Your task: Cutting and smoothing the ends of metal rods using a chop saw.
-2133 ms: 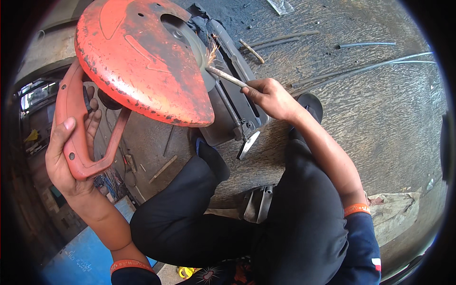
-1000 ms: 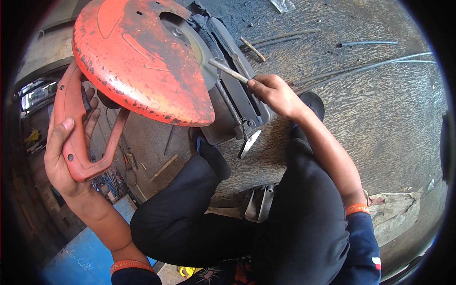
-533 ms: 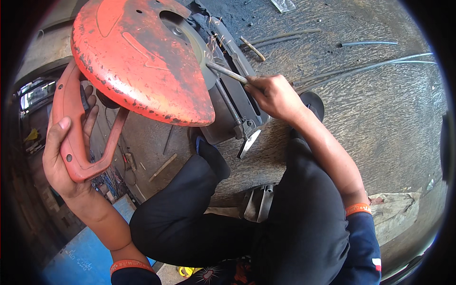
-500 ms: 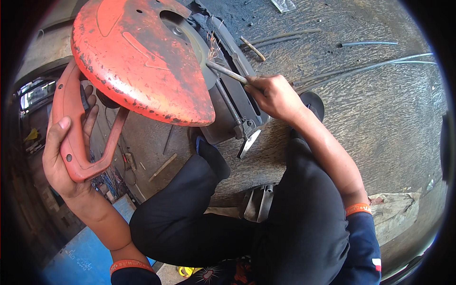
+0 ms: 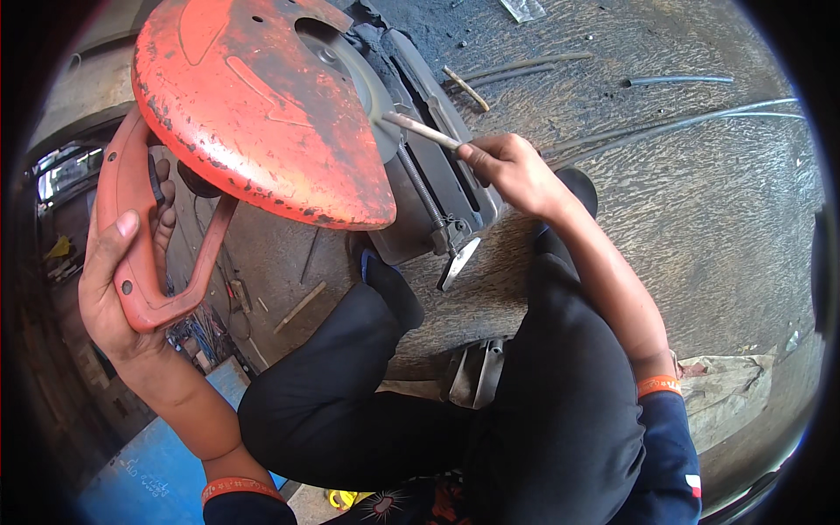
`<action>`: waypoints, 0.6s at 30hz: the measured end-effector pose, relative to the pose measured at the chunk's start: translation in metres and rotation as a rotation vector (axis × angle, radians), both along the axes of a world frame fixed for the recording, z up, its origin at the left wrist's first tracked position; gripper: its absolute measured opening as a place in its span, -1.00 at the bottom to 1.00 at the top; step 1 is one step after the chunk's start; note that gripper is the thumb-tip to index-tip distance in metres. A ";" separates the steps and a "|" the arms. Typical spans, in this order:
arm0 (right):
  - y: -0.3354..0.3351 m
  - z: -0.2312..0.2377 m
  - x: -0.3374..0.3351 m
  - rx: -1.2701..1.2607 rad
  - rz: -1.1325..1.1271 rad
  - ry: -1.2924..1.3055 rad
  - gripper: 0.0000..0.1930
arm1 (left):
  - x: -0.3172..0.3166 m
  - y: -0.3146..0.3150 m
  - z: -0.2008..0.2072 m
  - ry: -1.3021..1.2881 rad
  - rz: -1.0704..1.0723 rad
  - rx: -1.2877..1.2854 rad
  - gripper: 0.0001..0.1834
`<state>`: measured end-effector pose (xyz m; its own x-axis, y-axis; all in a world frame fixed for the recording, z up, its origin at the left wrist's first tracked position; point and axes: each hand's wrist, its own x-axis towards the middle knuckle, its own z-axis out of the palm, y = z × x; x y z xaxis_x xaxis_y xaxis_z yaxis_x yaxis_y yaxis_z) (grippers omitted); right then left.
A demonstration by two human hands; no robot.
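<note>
A chop saw stands before me, with a worn red blade guard (image 5: 254, 131) over a grey cutting disc (image 5: 374, 101). My left hand (image 5: 114, 297) is wrapped round its red handle (image 5: 122, 236), fingers through the loop. My right hand (image 5: 518, 179) grips a thin metal rod (image 5: 426, 131). The rod's far end meets the disc's side area; exact contact is hard to tell. Under the rod lie the saw's dark base (image 5: 455, 144) and its threaded clamp screw (image 5: 420, 188), which ends in a metal crank plate (image 5: 458, 264).
A short rod piece (image 5: 466, 89) and several long rods (image 5: 647, 129) lie on the rough floor beyond the base. Dark grinding dust (image 5: 411, 13) is spread at the back. A blue panel (image 5: 162, 464) is at lower left. My feet (image 5: 577, 191) flank the saw base.
The sparks at the disc are gone. My right hand has shifted slightly, and the rod's tip looks paler now. My left fingers have curled a little round the handle.
</note>
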<state>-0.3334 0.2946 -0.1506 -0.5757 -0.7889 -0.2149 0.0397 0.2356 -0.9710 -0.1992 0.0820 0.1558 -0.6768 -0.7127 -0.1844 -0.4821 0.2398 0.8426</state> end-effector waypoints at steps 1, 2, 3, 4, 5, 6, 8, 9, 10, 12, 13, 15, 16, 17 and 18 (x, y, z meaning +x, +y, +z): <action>0.000 0.000 -0.002 0.076 0.062 -0.173 -0.62 | 0.000 0.000 0.000 -0.010 -0.002 -0.012 -0.32; 0.001 0.000 -0.002 0.033 0.059 -0.238 -0.57 | 0.000 -0.001 0.001 -0.020 -0.005 -0.024 -0.32; 0.000 -0.001 -0.002 0.032 0.060 -0.239 -0.57 | 0.000 -0.001 0.001 -0.021 -0.004 -0.025 -0.32; 0.000 -0.001 -0.002 0.039 0.077 -0.270 -0.57 | 0.000 -0.001 0.001 -0.024 -0.007 -0.012 -0.32; 0.000 -0.001 -0.002 0.047 0.094 -0.300 -0.57 | 0.000 -0.001 0.001 -0.018 0.040 0.003 -0.32; 0.001 -0.002 -0.002 0.048 0.092 -0.300 -0.57 | 0.000 -0.001 0.000 -0.026 -0.013 0.003 -0.32; -0.001 -0.002 0.000 0.027 0.127 -0.373 -0.57 | 0.000 0.001 -0.001 0.052 0.037 0.052 -0.32; -0.003 -0.002 0.002 0.027 0.127 -0.372 -0.57 | 0.000 0.001 -0.002 0.042 0.020 0.039 -0.32; -0.006 -0.003 0.005 0.024 0.135 -0.364 -0.58 | -0.001 0.001 -0.003 0.065 0.024 0.042 -0.33; -0.009 -0.004 0.007 0.036 0.151 -0.333 -0.59 | -0.002 0.003 -0.003 0.087 0.030 0.043 -0.33; -0.009 -0.004 0.008 0.036 0.151 -0.332 -0.59 | -0.002 0.004 -0.004 0.092 0.042 0.034 -0.33; -0.010 -0.005 0.010 0.004 0.099 -0.096 -0.59 | -0.003 0.007 -0.005 0.097 0.053 0.026 -0.34; -0.009 -0.005 0.010 -0.014 0.100 -0.097 -0.59 | -0.004 0.009 -0.004 0.123 0.071 0.048 -0.39; -0.008 -0.005 0.010 0.008 0.098 -0.040 -0.62 | -0.004 0.010 -0.004 0.149 0.090 0.070 -0.45; -0.007 -0.004 0.010 0.031 0.098 0.016 -0.65 | -0.005 0.011 -0.005 0.148 0.089 0.072 -0.45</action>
